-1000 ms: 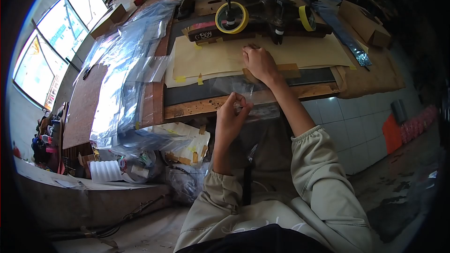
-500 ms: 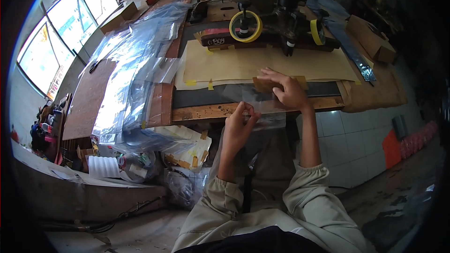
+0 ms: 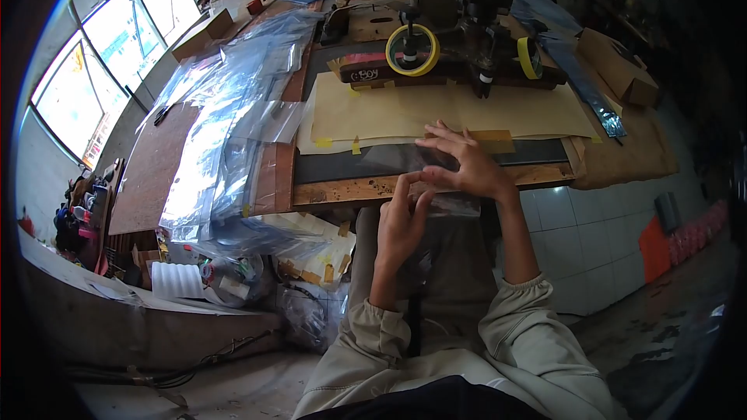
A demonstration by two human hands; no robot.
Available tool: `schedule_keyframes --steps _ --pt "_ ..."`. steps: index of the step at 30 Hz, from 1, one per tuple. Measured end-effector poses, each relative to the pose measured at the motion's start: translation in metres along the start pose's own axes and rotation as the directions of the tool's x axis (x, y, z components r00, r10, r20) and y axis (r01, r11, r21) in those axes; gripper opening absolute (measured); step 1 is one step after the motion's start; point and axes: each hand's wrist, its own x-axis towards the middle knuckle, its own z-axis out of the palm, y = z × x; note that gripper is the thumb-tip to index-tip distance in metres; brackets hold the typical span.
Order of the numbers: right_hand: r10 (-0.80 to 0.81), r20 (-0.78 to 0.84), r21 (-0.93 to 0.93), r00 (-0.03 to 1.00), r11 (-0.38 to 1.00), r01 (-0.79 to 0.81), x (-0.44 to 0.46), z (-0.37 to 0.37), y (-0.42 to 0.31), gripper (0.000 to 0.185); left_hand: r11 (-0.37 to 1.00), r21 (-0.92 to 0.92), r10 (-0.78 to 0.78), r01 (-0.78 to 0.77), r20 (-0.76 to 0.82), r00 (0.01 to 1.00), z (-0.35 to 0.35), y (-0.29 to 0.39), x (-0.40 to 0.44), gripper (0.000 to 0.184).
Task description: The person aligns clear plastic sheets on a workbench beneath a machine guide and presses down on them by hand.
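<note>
A small clear plastic sheet (image 3: 457, 204) lies across the front edge of the work table, part of it hanging over. My left hand (image 3: 398, 227) is at the sheet's near left side, with index finger and thumb curled around its edge; the exact contact is hard to see. Over the sheet, my right hand (image 3: 473, 171) has its fingers spread. Its thumb meets the left index fingertip. Beyond the right fingers, a brown tape strip (image 3: 495, 141) runs along the edge of the tan paper sheet (image 3: 389, 113) on the table.
A machine head with a dark bar (image 3: 373, 75) spans the back, carrying a yellow tape roll (image 3: 412, 50) and another yellow roll (image 3: 530, 58). Many clear plastic sheets (image 3: 226, 132) are piled at left. A cardboard box (image 3: 618, 66) stands at right. The wooden table edge (image 3: 342, 190) faces me.
My right hand has moved down and left, its thumb now against the left index finger. My left hand has shifted slightly and its pinch looks looser. The view has shifted slightly.
</note>
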Motion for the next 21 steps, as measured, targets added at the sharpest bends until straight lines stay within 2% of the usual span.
schedule_keyframes --steps 3,4,7,9,10,12,15,21 --pt "-0.038 -0.149 0.065 0.988 0.997 0.048 0.008 0.006 0.007 0.026 0.975 -0.147 0.150 -0.164 -0.104 0.983 0.010 -0.006 0.004 0.011" --pt "-0.056 -0.201 0.090 0.978 0.993 0.075 0.010 0.008 0.006 0.023 0.983 -0.127 0.125 -0.135 -0.085 0.989 0.009 -0.006 0.004 0.011" --pt "0.075 -0.420 0.134 0.905 0.991 -0.020 0.013 0.001 -0.008 0.022 0.991 -0.092 0.094 -0.098 -0.045 0.995 0.005 -0.002 0.004 0.009" --pt "0.115 -0.508 0.321 0.853 0.945 0.064 0.018 -0.005 -0.020 0.022 0.986 -0.103 0.124 -0.129 -0.053 0.991 0.005 -0.001 0.005 0.009" --pt "0.143 -0.546 0.407 0.826 0.907 0.112 0.021 -0.007 -0.022 0.022 0.992 -0.088 0.091 -0.093 -0.027 0.995 0.002 0.001 0.005 0.007" --pt "0.095 -0.553 0.366 0.828 0.920 0.139 0.025 -0.010 -0.019 0.021 0.998 -0.057 0.020 -0.019 0.028 0.999 -0.003 0.009 0.004 0.005" --pt "0.102 -0.561 0.397 0.821 0.904 0.158 0.030 -0.012 -0.016 0.021 0.996 -0.069 0.058 -0.059 -0.017 0.998 -0.002 0.018 0.007 0.004" --pt "0.098 -0.649 0.400 0.755 0.888 0.228 0.043 -0.023 -0.008 0.022 0.991 -0.114 0.064 -0.063 0.006 0.998 -0.004 0.022 0.013 0.006"
